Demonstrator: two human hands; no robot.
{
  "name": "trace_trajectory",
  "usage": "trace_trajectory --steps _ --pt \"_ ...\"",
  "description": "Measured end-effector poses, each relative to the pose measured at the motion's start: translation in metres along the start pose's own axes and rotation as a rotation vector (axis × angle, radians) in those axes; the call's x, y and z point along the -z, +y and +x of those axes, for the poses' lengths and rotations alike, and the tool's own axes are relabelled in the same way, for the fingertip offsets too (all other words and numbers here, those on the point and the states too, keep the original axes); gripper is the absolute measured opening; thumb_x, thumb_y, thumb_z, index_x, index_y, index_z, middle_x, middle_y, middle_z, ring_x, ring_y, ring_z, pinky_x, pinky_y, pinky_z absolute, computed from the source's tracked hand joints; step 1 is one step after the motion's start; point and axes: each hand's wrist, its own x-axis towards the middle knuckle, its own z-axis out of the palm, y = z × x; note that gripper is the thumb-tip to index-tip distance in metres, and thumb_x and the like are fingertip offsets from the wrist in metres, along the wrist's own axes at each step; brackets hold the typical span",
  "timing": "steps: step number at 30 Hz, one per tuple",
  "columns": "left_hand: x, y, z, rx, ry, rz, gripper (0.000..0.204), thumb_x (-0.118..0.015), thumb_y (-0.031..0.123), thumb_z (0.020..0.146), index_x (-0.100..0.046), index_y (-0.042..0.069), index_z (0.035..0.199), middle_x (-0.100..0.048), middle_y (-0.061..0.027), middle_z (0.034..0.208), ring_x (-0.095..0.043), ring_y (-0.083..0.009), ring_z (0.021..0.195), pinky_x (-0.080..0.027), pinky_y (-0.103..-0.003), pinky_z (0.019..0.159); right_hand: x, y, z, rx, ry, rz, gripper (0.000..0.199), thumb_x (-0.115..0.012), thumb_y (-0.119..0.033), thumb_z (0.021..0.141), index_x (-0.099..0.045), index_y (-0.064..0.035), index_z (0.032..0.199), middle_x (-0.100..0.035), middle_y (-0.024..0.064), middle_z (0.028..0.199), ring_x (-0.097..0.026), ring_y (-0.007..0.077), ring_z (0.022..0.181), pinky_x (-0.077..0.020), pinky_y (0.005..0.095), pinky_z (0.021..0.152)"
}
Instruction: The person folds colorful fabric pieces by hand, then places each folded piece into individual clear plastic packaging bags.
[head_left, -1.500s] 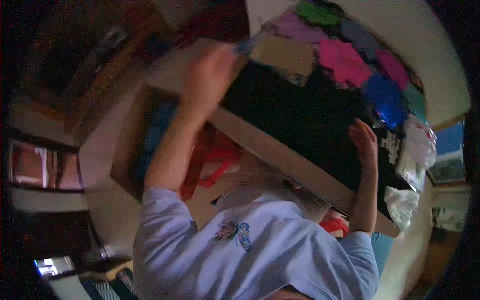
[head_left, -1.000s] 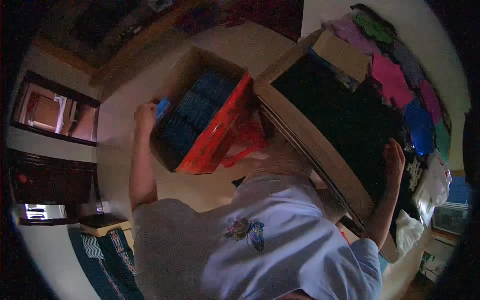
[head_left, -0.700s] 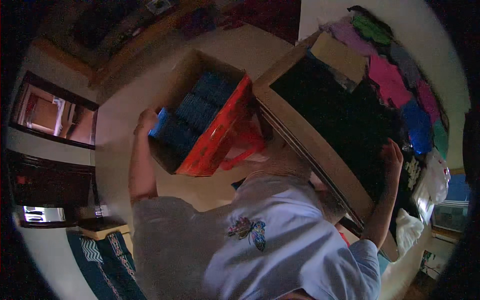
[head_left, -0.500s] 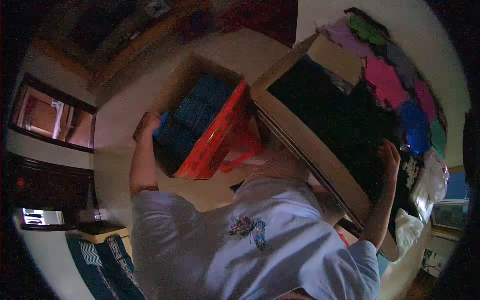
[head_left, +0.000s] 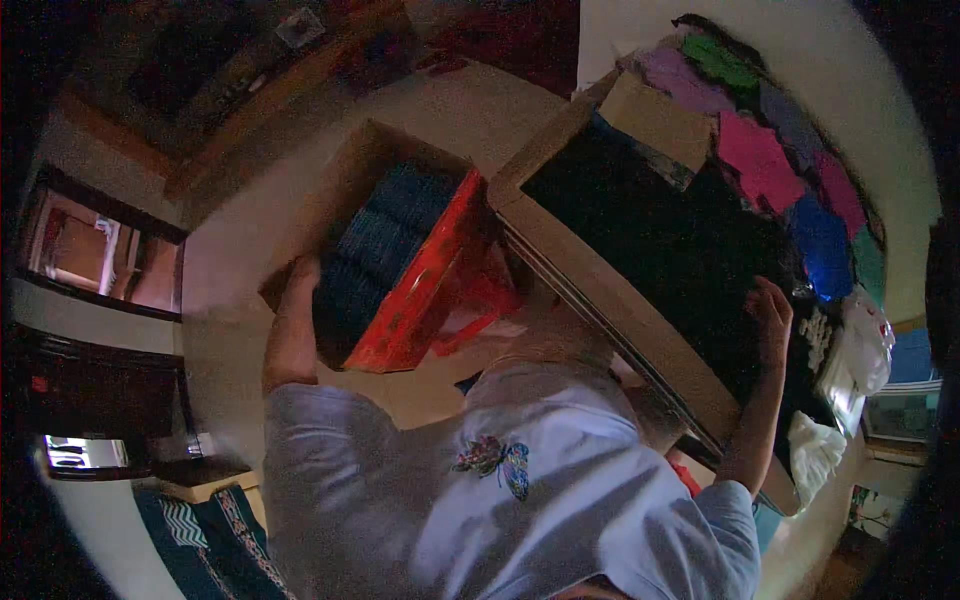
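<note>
By ribbed blue stacks [head_left: 378,238] and black surface [head_left: 660,235], 2 hands [head_left: 303,274] [head_left: 769,308] are apart, grips unclear.

Head cam, left fisheye of the pair on me: looks down over my shirt [head_left: 550,490], close in. Covers box [head_left: 425,285] at my left hand [head_left: 304,274], table [head_left: 620,295] left of my right hand [head_left: 770,310], walls [head_left: 850,100] beyond both, lines bending outward.
</note>
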Motion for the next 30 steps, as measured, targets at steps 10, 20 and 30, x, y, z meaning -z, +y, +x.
trace_trajectory --steps 10,20,30 --pt "-0.097 0.066 0.057 -0.012 -0.076 0.223 0.032 -0.037 0.015 0.086 -0.057 0.0 0.106 -0.056 -0.0187 0.106 -0.055 -0.0297 0.093 -0.043 -0.039 0.08 0.03 0.028 0.002 0.028 0.107 -0.08 0.029 -0.053 -0.023 0.086 -0.057 -0.0036 0.107 -0.059 0.0023 0.079 -0.055 0.0086 0.069 -0.0454 0.0222 0.062" --pt "-0.161 0.156 0.178 -0.148 -0.08 0.451 0.031 -0.038 0.016 0.087 -0.057 0.0 0.105 -0.057 -0.0172 0.101 -0.055 -0.0278 0.089 -0.043 -0.038 0.078 0.034 0.04 0.005 0.0 0.111 -0.151 0.03 -0.053 -0.028 0.087 -0.058 -0.0038 0.104 -0.061 0.0039 0.078 -0.057 0.0093 0.068 -0.0472 0.0238 0.06" --pt "-0.12 0.225 0.178 -0.076 0.081 0.667 0.03 -0.039 0.017 0.088 -0.057 0.0 0.105 -0.058 -0.0157 0.097 -0.055 -0.026 0.085 -0.044 -0.037 0.075 0.014 0.024 0.011 -0.046 0.178 -0.117 0.024 -0.052 -0.024 0.088 -0.058 -0.0049 0.101 -0.061 0.0027 0.074 -0.056 0.008 0.064 -0.046 0.0214 0.057"
